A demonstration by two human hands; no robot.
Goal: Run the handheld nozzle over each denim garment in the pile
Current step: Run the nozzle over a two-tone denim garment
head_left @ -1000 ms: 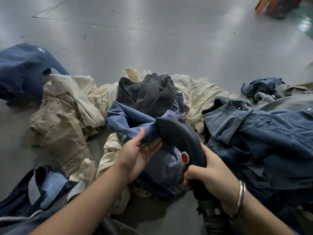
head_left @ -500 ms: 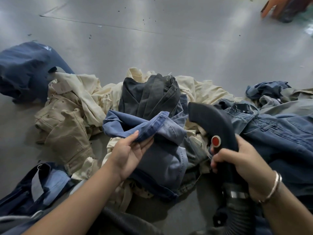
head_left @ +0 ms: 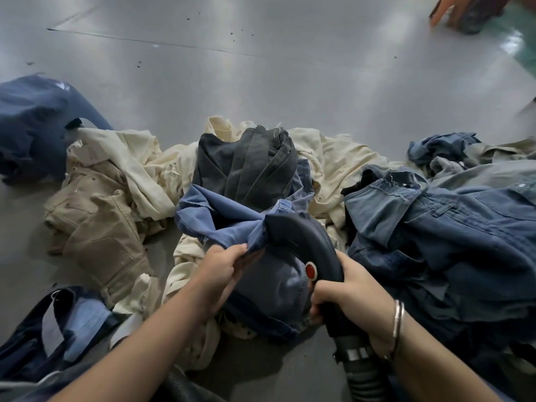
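blue denim garment (head_left: 232, 227) bunched in my left hand (head_left: 222, 274); right hand (head_left: 351, 297) grips nozzle (head_left: 301, 242), tip against the cloth.

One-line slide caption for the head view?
Left hand bunches blue denim garment while right hand presses the black nozzle against it.

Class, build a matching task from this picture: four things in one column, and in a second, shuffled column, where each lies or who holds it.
Things:
1. nozzle
2. blue denim garment
3. tan trousers
4. charcoal garment

Places:
A. left of the pile, on the floor
B. gripped by the right hand
C. top of the middle heap
D. pinched by the left hand

Pairs: 1-B, 2-D, 3-A, 4-C
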